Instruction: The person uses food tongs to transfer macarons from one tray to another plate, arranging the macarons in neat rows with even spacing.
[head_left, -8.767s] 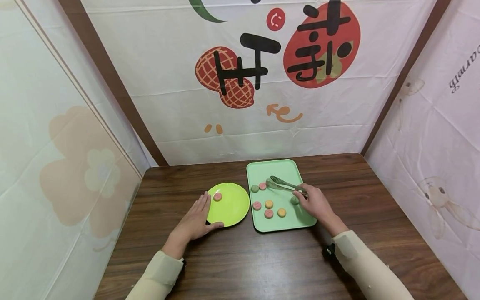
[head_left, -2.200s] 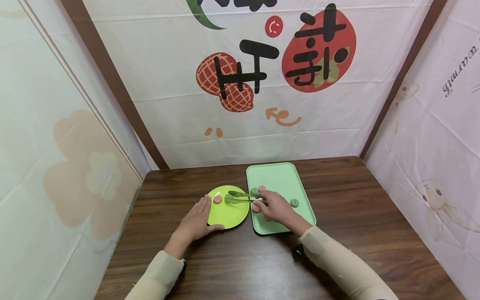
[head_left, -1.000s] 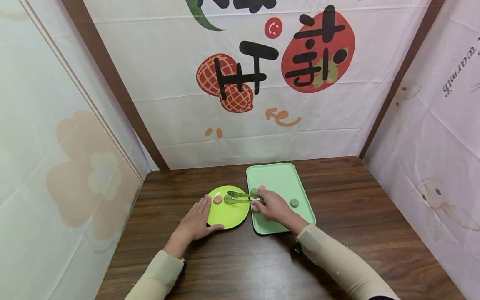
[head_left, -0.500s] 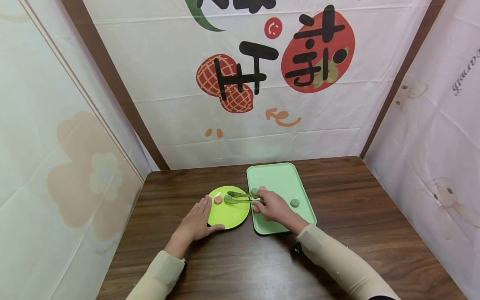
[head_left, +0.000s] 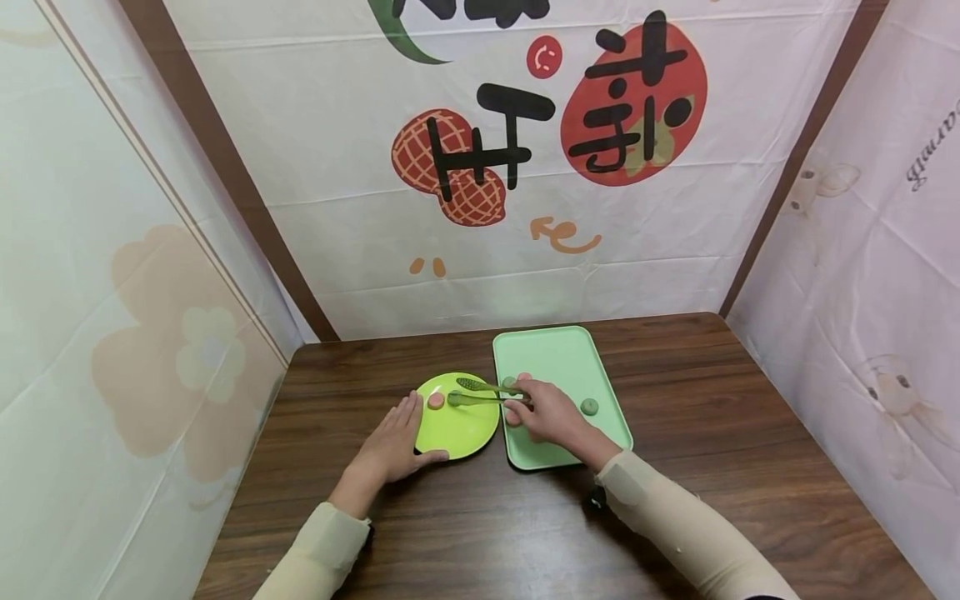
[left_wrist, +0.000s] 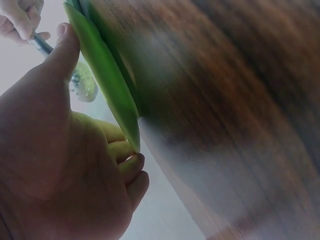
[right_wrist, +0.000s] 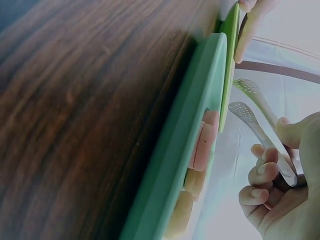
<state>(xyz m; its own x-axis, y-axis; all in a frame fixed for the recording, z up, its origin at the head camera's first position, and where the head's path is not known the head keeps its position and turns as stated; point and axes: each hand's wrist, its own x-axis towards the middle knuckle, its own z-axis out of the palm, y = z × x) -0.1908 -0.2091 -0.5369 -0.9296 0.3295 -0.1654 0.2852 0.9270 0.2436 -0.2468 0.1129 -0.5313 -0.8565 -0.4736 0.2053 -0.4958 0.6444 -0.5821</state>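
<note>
In the head view my left hand (head_left: 390,442) rests against the left side of the yellow-green plate (head_left: 453,433), fingers extended, thumb along the near rim. My right hand (head_left: 553,412) grips green serving tongs (head_left: 486,400) that reach over the plate. In the right wrist view, the tongs' perforated tips (right_wrist: 243,113) stand apart, with nothing visible between them. A pink macaron (head_left: 436,401) lies on the plate. A green macaron (head_left: 453,398) sits at the lower tip, partly covered by it. The left wrist view shows my thumb (left_wrist: 65,50) on the plate's rim.
The pale green tray (head_left: 551,350) stands beside the plate on the wooden table (head_left: 480,533). A green macaron (head_left: 589,407) lies at its right. Pink macarons (right_wrist: 202,147) and yellow macarons (right_wrist: 180,212) show inside it, partly hidden by my right hand in the head view.
My right hand has carried the tongs and a green macaron left from the tray to the plate. Just now the tongs' tips have spread and risen slightly. My left hand has stayed in place.
</note>
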